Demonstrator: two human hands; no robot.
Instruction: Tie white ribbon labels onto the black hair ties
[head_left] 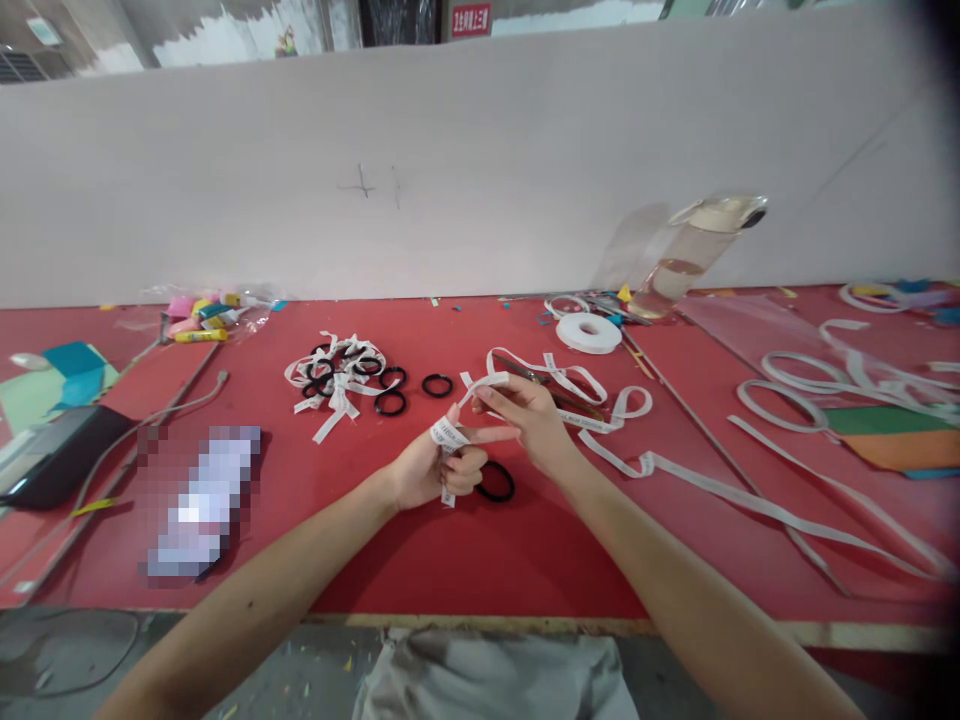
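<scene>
My left hand (429, 468) is closed on a white printed ribbon (448, 433), which wraps across its fingers. Its index finger points out toward the right hand, and a short ribbon tail hangs under the curled fingers. With thumb and fingertips, my right hand (534, 418) pinches the ribbon's other stretch, above the left hand. A black ring (496, 483), like a hair tie, shows just right of the left fingers; whether they touch it I cannot tell. Beyond the hands lie a loose black ring (437, 386) and a pile of black rings tied with white ribbon (339, 382).
Long white ribbon strips (720, 490) run across the red table (480, 570) at right. Scissors, partly hidden, lie behind my right hand. Farther back stand a ribbon roll (589, 333) and a water bottle (686, 262). At left are a blurred-out object (206, 500), a cable and a dark case (71, 455).
</scene>
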